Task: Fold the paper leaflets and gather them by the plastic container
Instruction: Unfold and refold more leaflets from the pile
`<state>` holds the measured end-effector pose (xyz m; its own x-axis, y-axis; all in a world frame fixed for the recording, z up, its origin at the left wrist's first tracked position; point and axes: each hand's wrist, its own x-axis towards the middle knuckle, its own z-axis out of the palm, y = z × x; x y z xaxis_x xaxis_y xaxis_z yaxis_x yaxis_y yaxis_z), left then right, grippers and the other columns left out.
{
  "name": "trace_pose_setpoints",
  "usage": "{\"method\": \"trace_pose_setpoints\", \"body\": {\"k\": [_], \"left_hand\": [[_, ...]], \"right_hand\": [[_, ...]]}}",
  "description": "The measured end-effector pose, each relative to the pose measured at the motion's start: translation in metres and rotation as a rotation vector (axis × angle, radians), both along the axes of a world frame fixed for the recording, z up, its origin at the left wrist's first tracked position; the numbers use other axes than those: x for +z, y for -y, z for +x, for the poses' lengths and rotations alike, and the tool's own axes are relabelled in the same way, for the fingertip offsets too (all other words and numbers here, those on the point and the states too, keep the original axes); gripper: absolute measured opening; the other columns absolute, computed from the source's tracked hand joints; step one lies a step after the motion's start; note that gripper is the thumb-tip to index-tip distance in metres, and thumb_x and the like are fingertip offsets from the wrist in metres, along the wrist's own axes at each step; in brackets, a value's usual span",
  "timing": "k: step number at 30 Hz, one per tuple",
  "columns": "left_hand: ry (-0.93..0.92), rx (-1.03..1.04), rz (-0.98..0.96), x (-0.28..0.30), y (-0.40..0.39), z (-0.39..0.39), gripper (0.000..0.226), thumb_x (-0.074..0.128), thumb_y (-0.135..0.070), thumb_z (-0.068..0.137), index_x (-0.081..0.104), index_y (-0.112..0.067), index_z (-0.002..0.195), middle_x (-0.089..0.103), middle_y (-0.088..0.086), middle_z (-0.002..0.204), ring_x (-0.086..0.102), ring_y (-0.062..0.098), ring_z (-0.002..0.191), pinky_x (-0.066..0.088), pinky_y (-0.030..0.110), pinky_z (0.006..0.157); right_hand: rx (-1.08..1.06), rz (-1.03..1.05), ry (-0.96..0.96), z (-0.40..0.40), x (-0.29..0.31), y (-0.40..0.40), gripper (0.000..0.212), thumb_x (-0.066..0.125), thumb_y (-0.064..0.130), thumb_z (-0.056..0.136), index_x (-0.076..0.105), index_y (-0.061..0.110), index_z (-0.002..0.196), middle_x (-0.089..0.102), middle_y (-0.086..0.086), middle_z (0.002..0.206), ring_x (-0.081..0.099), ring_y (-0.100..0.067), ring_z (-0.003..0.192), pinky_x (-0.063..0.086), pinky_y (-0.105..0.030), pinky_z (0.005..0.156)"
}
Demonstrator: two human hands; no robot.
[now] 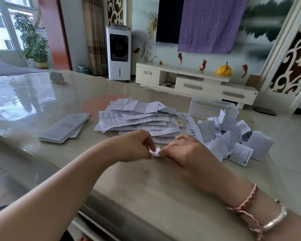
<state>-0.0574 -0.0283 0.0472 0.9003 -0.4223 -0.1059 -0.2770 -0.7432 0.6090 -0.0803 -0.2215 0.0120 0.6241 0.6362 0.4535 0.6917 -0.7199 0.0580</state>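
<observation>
Both hands meet low over the near part of the table [146,185]. Left hand [134,146] and right hand [184,152] each pinch one small folded leaflet [156,151] between them, fingers curled in on it; only a white scrap with a green mark shows between the fingertips. Right wrist carries a pink cord [247,200] and a silver bangle [276,218].

Just beyond the hands: a loose stack of unfolded leaflets [137,119], printed sheets lying flat and overlapping. To its right, a heap of folded leaflets [233,136], small white packets, some standing on edge. This heap sits just in front of the clear plastic container [210,106], touching or nearly so; cannot tell which.

Left of the stack, well apart: a few grey booklets [64,128] fanned flat on the table.
</observation>
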Motion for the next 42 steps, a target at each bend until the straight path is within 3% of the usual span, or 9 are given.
{"method": "trace_pose_setpoints", "body": {"k": [8,13,18,29,32,35,37,39,42], "left_hand": [[0.121,0.131,-0.282,0.008,0.042,0.01,0.014,0.052,-0.02,0.094,0.061,-0.013,0.102,0.063,0.002,0.103,0.053,0.014,0.081,0.041,0.025,0.067],[0.146,0.109,-0.272,-0.001,0.066,0.014,0.011,0.054,-0.021,0.093,0.061,-0.014,0.097,0.062,-0.001,0.099,0.052,0.012,0.078,0.041,0.024,0.065],[0.156,0.1,-0.233,-0.007,0.083,0.016,0.011,0.055,-0.02,0.091,0.062,-0.013,0.096,0.063,0.001,0.101,0.055,0.016,0.085,0.043,0.029,0.074],[0.161,0.095,-0.231,-0.016,0.098,0.022,0.013,0.056,-0.018,0.091,0.062,-0.008,0.096,0.063,0.004,0.099,0.057,0.022,0.087,0.047,0.033,0.074],[0.163,0.091,-0.243,-0.02,0.099,0.023,0.009,0.058,-0.019,0.09,0.062,-0.012,0.094,0.063,0.001,0.097,0.053,0.016,0.079,0.041,0.026,0.06],[0.179,0.093,-0.237,-0.022,0.099,0.023,0.007,0.059,-0.019,0.09,0.063,-0.014,0.092,0.062,-0.002,0.095,0.051,0.01,0.076,0.039,0.022,0.061],[0.181,0.085,-0.234,-0.023,0.099,0.024,0.006,0.059,-0.019,0.09,0.062,-0.014,0.091,0.061,-0.004,0.094,0.049,0.006,0.074,0.039,0.021,0.063],[0.177,0.087,-0.234,-0.023,0.098,0.024,0.007,0.059,-0.02,0.09,0.062,-0.014,0.092,0.06,-0.005,0.093,0.049,0.006,0.074,0.039,0.021,0.064],[0.17,0.084,-0.237,-0.023,0.097,0.024,0.009,0.059,-0.021,0.09,0.062,-0.014,0.093,0.061,-0.005,0.095,0.05,0.009,0.077,0.039,0.023,0.063]], "right_hand": [[-0.354,0.293,0.408,-0.029,0.034,0.054,0.012,0.065,0.019,0.083,0.074,0.018,0.091,0.065,0.005,0.073,0.055,-0.014,0.073,0.038,-0.028,0.07],[-0.638,0.268,0.338,-0.042,0.041,0.11,0.013,0.073,0.006,0.078,0.073,0.014,0.089,0.065,-0.003,0.07,0.058,-0.025,0.065,0.045,-0.032,0.055],[-0.823,0.226,0.291,-0.057,0.032,0.142,0.012,0.073,0.001,0.073,0.069,0.012,0.076,0.065,-0.005,0.068,0.059,-0.031,0.065,0.044,-0.031,0.054],[-0.691,0.161,0.34,-0.069,0.011,0.151,0.015,0.073,-0.003,0.07,0.068,0.009,0.078,0.07,-0.004,0.08,0.065,-0.028,0.074,0.054,-0.035,0.065],[-0.682,0.147,0.277,-0.057,0.006,0.154,0.012,0.073,-0.001,0.073,0.066,0.008,0.077,0.069,-0.004,0.082,0.065,-0.029,0.075,0.053,-0.036,0.065],[-0.72,0.149,0.107,-0.047,0.0,0.152,0.007,0.069,0.009,0.08,0.067,0.014,0.082,0.069,0.001,0.084,0.064,-0.027,0.078,0.05,-0.035,0.062],[-0.759,0.203,-0.077,-0.043,-0.005,0.15,0.013,0.064,0.018,0.086,0.071,0.022,0.097,0.071,0.008,0.099,0.064,-0.02,0.093,0.05,-0.034,0.074],[-0.746,0.288,-0.21,-0.042,-0.006,0.149,0.023,0.061,0.021,0.089,0.07,0.026,0.11,0.07,0.012,0.109,0.063,-0.012,0.103,0.048,-0.027,0.084],[-0.703,0.434,-0.296,-0.045,0.001,0.146,0.028,0.058,0.02,0.091,0.068,0.028,0.116,0.067,0.018,0.112,0.059,0.0,0.105,0.041,-0.007,0.082]]}}
